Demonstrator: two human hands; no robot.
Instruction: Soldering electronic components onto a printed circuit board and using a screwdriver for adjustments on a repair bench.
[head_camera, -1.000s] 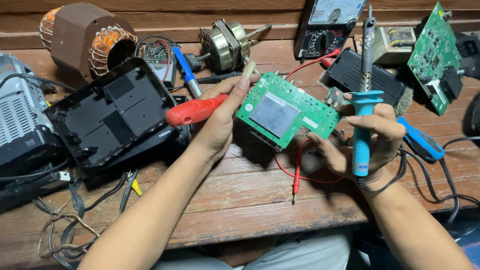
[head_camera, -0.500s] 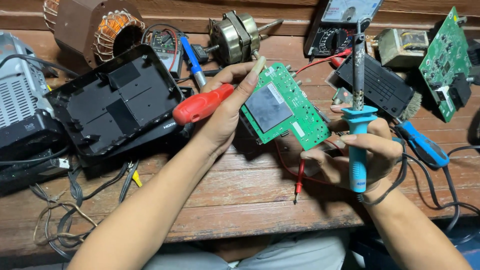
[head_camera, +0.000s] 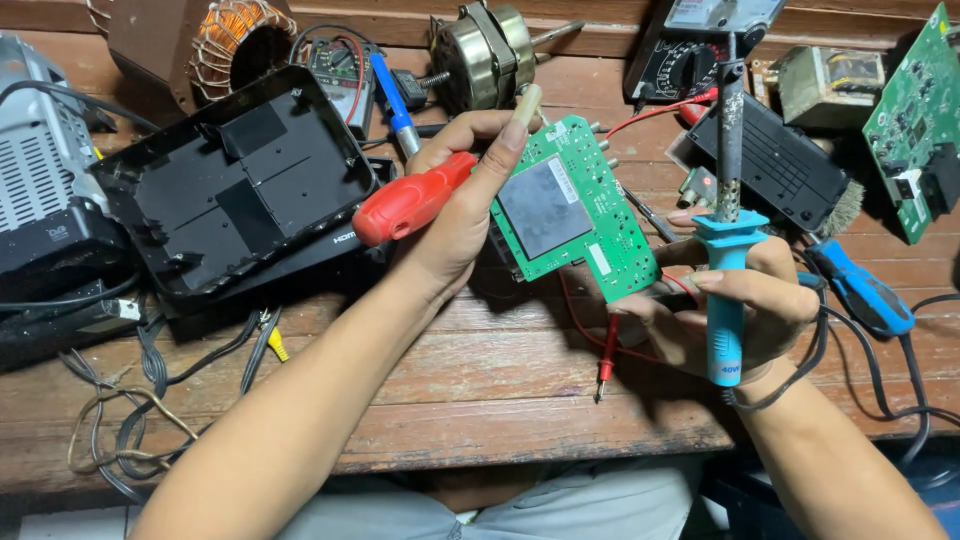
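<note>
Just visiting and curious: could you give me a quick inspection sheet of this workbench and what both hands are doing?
Surface: wooden plank bench, worn.
Job's things: green circuit board, held tilted above the bench; blue soldering iron, tip up; red-handled screwdriver.
Clutter: black plastic case, motor, copper coil, two meters, second green board.
Hands: left hand holds screwdriver and board edge; right hand grips iron and touches the board's lower corner.
Cables: red probe lead, tangled wires at left.
Surroundings: grey box at left.
</note>
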